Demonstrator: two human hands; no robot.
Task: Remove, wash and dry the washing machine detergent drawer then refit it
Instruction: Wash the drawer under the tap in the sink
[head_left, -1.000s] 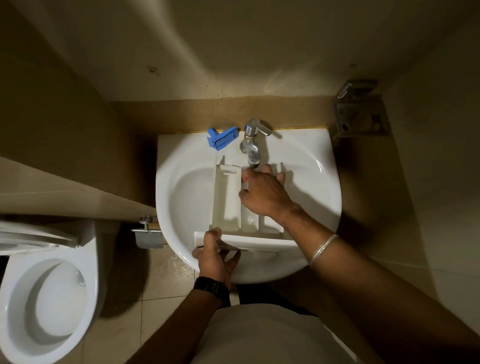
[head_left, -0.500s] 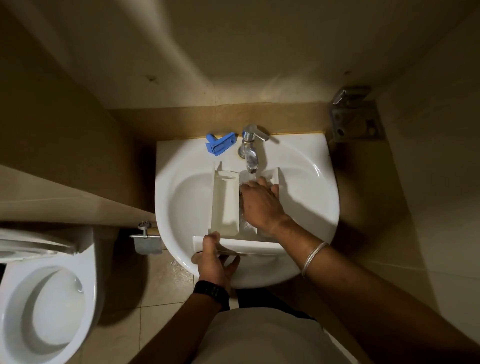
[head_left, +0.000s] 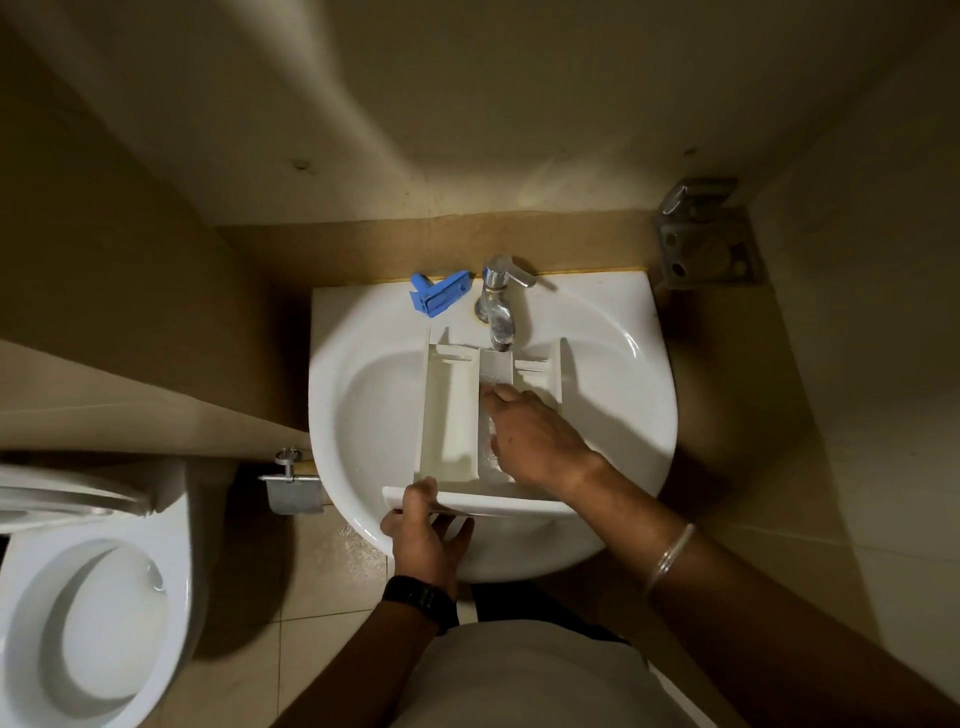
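The white detergent drawer (head_left: 449, 415) lies lengthwise in the white basin (head_left: 363, 415), its front panel at the near rim. Water runs from the chrome tap (head_left: 497, 306) into the drawer's middle compartment. My left hand (head_left: 428, 535) grips the left end of the front panel, thumb on top. My right hand (head_left: 535, 441) rests palm down inside the middle and right compartments, fingers pressed on the wet plastic; it hides most of the right compartment. A blue plastic insert (head_left: 439, 296) lies on the basin's back ledge, left of the tap.
A toilet (head_left: 88, 613) with its seat up stands at the lower left. A metal paper holder (head_left: 291, 488) sticks out beside the basin's left edge. A metal bracket (head_left: 706, 239) is fixed in the right corner. Walls close in on both sides.
My right hand has slid back from the drawer's far end toward the near end, uncovering the far compartments under the running water. My left hand keeps its grip.
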